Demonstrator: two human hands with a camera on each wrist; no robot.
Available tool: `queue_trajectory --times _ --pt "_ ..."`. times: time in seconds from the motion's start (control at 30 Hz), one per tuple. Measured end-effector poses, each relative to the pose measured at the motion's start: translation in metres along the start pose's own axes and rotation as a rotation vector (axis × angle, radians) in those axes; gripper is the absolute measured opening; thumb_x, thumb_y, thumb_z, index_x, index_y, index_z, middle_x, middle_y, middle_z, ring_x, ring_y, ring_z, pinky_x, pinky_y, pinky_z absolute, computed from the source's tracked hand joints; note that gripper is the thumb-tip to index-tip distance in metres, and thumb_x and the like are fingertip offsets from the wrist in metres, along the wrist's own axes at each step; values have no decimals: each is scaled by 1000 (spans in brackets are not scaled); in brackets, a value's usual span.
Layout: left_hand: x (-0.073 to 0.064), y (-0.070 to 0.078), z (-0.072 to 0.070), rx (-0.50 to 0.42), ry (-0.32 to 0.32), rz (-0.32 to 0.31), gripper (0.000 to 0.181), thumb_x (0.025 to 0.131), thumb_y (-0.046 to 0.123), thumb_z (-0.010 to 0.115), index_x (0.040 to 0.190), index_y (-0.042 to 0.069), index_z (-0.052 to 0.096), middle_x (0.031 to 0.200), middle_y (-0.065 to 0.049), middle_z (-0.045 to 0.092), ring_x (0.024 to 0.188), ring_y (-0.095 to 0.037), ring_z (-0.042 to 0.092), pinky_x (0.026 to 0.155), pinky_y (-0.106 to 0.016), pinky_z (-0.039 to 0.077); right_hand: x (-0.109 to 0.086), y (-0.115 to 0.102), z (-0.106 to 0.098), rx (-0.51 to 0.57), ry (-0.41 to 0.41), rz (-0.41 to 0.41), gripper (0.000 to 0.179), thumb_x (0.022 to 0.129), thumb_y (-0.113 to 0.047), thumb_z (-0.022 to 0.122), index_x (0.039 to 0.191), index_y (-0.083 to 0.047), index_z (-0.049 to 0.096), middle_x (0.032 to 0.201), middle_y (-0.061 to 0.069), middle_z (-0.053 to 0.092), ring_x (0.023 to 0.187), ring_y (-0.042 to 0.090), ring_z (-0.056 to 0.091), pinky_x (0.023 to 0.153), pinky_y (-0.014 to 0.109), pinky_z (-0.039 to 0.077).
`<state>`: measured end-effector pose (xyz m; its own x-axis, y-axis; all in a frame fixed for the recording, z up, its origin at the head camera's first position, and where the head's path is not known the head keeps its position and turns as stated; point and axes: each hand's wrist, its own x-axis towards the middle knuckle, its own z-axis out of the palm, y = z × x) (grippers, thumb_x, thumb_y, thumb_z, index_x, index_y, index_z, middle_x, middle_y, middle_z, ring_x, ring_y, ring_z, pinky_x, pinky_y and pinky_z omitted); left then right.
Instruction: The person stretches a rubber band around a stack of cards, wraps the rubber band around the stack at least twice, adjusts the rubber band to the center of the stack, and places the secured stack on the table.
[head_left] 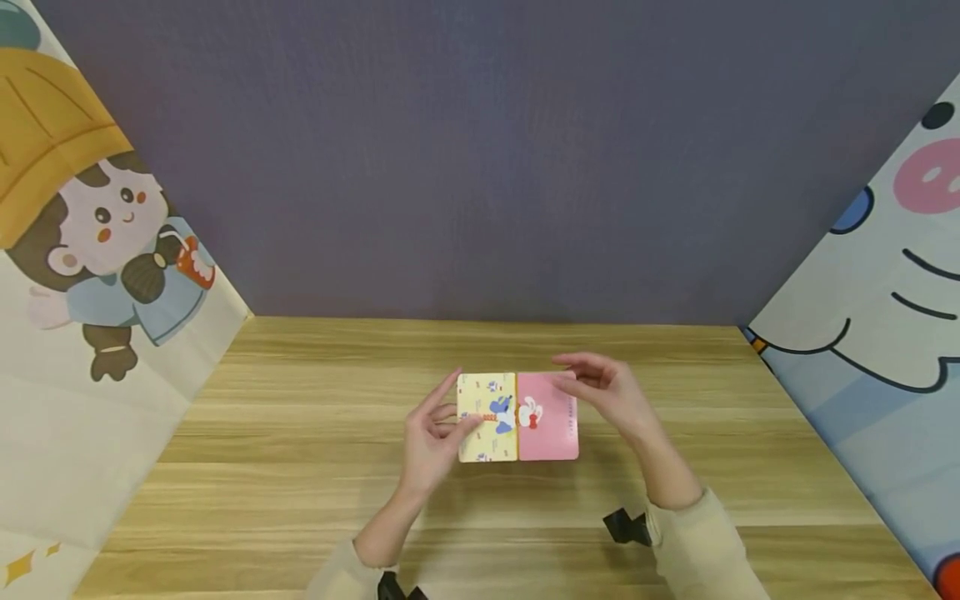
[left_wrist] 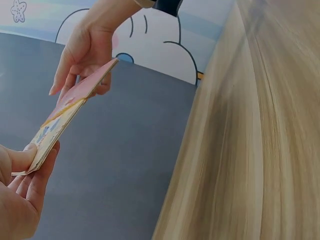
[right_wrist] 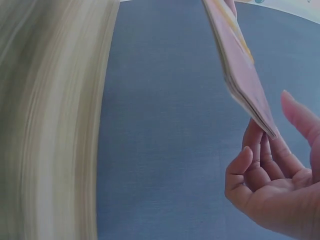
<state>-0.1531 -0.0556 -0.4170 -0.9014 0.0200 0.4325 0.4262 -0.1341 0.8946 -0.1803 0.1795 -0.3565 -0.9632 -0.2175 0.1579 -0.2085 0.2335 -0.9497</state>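
A small book (head_left: 547,437) lies spread flat in the air above the table. Its left half is yellow with a blue dog picture, its right half pink with a white rabbit, and a gold strip runs between them. My left hand (head_left: 427,442) pinches the yellow half, thumb on top and fingers underneath, as the left wrist view confirms. At the pink end is my right hand (head_left: 615,402). Seen from the right wrist, its fingers (right_wrist: 265,160) touch the book's far corner from below, while the thumb stands apart from it. Several layers show along the book's edge (right_wrist: 250,107).
Beneath the hands is a wood-grain table (head_left: 300,467). A dark grey-blue panel (head_left: 480,167) rises behind it. Cartoon-printed sheets flank it, one on the left (head_left: 90,433) and one on the right (head_left: 840,333). Dark wrist mounts (head_left: 626,527) sit by the sleeves.
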Motion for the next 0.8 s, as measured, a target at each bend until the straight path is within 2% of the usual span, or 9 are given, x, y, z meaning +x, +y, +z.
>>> queue_trajectory --times 0.1,0.3,0.33,0.53,0.57,0.7,0.8 --pt "2 1 -2 -6 9 -14 60 73 -5 68 128 -2 43 84 -26 63 56 -22 64 47 -31 55 -3 3 1 26 31 9 37 78 -6 67 111 6 55 88 8 62 77 14 60 74 24 54" --pt "8 19 -3 32 20 -57 60 72 -12 65 127 -8 41 82 -29 62 53 -26 62 43 -28 53 -7 8 6 55 111 -1 36 79 -4 65 111 7 54 88 15 62 75 13 61 69 25 54" --pt "9 21 -3 40 22 -62 60 72 -13 64 127 -9 41 81 -29 61 53 -27 62 43 -28 54 -2 31 3 93 103 -32 36 79 -6 66 112 5 54 89 14 63 75 13 61 68 25 54" --pt "13 17 -5 54 32 -71 60 72 -12 65 127 -7 42 80 -28 62 56 -32 62 45 -29 54 -6 42 8 116 151 -14 37 80 -8 65 114 2 53 91 14 62 75 13 61 64 24 53" --pt "14 17 -5 57 34 -78 60 72 -12 65 127 -6 42 81 -28 62 56 -32 62 46 -29 54 -12 22 12 81 174 27 38 79 -5 65 114 4 52 90 16 62 73 13 60 63 24 54" --pt "18 13 -6 67 40 -104 61 72 -11 66 127 -5 42 82 -28 62 55 -29 62 49 -28 55 -12 24 17 72 193 64 37 79 0 64 113 6 51 91 21 60 72 11 60 63 24 54" --pt "20 10 -7 70 30 -91 61 72 -10 66 128 -5 41 80 -28 62 55 -28 62 46 -28 54 -11 28 21 75 206 73 36 78 3 64 112 6 52 89 20 61 70 11 60 61 24 54"
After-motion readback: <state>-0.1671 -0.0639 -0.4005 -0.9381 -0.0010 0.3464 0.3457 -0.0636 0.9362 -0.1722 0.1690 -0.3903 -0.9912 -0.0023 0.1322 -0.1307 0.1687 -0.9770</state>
